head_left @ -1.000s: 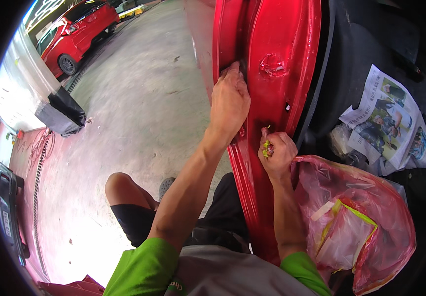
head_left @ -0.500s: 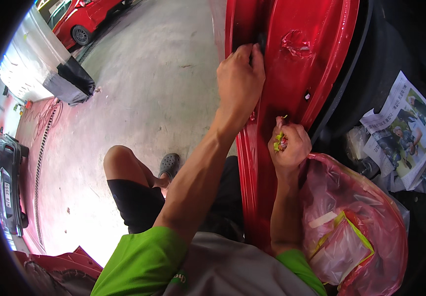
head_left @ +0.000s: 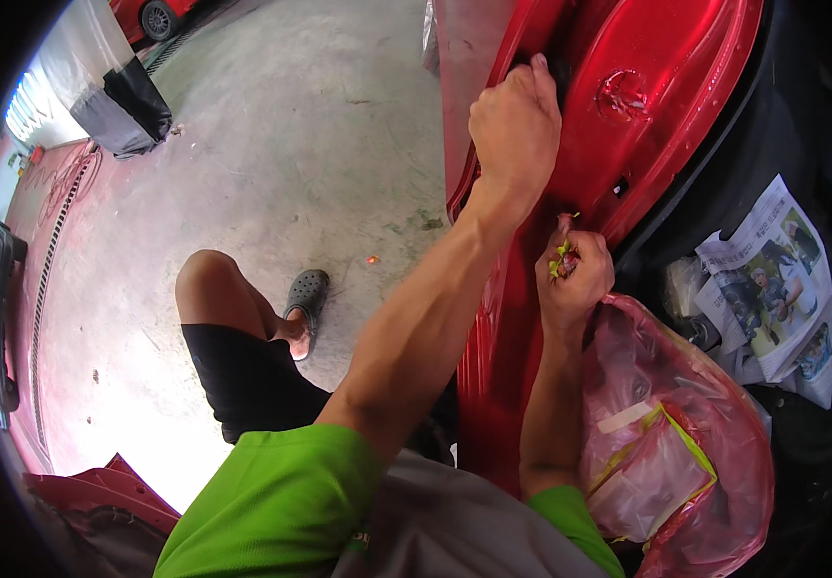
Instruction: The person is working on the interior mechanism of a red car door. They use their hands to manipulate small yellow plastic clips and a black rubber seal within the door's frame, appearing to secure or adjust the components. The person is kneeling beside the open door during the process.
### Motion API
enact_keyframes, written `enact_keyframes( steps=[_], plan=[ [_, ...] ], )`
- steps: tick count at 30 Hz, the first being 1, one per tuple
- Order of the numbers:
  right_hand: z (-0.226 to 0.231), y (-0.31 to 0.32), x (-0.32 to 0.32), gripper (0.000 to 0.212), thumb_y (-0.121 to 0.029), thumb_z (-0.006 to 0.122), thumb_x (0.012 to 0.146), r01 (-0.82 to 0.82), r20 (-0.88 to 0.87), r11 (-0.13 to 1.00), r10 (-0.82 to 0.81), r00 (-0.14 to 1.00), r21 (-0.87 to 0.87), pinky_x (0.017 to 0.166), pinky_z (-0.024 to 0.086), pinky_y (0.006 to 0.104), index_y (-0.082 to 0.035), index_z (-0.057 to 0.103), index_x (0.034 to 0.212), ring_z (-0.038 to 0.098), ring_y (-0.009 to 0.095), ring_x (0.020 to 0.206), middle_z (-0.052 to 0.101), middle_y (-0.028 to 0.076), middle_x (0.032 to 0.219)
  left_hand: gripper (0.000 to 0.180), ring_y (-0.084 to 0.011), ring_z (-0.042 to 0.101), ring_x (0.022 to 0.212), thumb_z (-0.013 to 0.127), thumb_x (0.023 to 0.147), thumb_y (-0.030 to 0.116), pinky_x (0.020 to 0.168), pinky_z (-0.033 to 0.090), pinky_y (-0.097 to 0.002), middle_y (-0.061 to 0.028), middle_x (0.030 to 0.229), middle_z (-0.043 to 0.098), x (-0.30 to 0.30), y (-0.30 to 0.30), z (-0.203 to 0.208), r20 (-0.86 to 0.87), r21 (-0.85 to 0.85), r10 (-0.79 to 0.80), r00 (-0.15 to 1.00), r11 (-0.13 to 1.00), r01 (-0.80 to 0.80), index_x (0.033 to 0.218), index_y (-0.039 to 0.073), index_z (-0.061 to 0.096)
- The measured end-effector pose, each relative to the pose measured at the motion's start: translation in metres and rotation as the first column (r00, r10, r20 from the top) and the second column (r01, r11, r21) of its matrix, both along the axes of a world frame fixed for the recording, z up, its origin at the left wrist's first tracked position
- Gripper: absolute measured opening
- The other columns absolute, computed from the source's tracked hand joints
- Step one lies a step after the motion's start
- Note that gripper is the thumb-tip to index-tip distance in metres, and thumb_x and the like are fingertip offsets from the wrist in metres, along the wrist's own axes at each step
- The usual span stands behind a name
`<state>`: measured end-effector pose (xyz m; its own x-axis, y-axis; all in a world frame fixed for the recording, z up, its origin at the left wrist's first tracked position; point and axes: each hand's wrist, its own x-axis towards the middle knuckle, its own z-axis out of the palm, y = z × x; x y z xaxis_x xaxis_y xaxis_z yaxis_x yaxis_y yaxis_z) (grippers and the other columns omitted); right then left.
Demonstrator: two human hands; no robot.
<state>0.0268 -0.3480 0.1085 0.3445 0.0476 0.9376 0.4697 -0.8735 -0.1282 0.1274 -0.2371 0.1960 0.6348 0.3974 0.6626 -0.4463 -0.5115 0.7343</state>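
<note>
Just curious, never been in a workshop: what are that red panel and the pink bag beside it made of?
The red panel looks like painted sheet metal: glossy, with sharp highlights and pressed contours. The pink bag seems to be thin translucent plastic film: it crinkles and its contents show through. Neither is certain from looks alone.

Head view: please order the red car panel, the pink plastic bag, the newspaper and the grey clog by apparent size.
1. red car panel
2. pink plastic bag
3. newspaper
4. grey clog, though it lies farther from the camera.
</note>
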Motion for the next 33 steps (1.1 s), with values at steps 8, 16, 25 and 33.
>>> enact_keyframes(
  steps=[8,16,25,33],
  plan=[
    [0.003,0.008,0.001,0.025,0.005,0.078,0.087,-0.010,0.027,0.997,0.008,1.000,0.071,0.054,0.045,0.0405,-0.001,0.057,0.074,0.057,0.032,0.056,0.059,0.015,0.069,0.017,-0.0453,0.072,0.086,0.060,0.095,0.004,0.075,0.058,-0.0537,-0.0238,0.093,0.073,-0.008,0.013,0.001,0.204,0.047,-0.185,0.961,0.983,0.179,0.110,0.000,0.067],
    [-0.003,0.000,-0.001,0.027,0.003,0.084,0.080,0.043,-0.030,0.999,-0.043,0.999,0.008,0.053,0.048,0.0409,-0.005,0.059,0.085,0.058,0.031,0.057,0.059,0.012,0.072,0.009,-0.0479,0.067,0.087,0.060,0.090,0.002,0.077,0.055,-0.0528,-0.0263,0.093,0.070,-0.009,0.028,0.035,-0.101,0.282,-0.218,0.971,0.929,0.238,0.090,-0.005,0.066],
    [-0.005,0.002,0.003,0.027,0.004,0.083,0.082,0.004,0.079,1.000,-0.006,0.997,0.025,0.053,0.047,0.0415,-0.004,0.058,0.090,0.058,0.031,0.057,0.059,0.012,0.073,0.012,-0.0435,0.069,0.087,0.064,0.093,0.007,0.074,0.057,-0.0504,-0.0206,0.104,0.071,-0.002,0.044,0.010,0.056,0.417,-0.322,0.945,0.868,0.271,0.102,0.001,0.068],
    [-0.003,0.003,0.007,0.028,0.002,0.083,0.084,-0.009,0.125,1.000,0.007,0.992,0.016,0.053,0.047,0.0409,-0.004,0.058,0.093,0.059,0.030,0.058,0.059,0.012,0.074,0.029,-0.0359,0.073,0.093,0.062,0.095,0.006,0.076,0.062,-0.0441,-0.0155,0.125,0.068,-0.004,0.061,-0.008,0.129,0.659,-0.319,0.939,0.735,0.159,0.123,0.002,0.067]
  ],
)
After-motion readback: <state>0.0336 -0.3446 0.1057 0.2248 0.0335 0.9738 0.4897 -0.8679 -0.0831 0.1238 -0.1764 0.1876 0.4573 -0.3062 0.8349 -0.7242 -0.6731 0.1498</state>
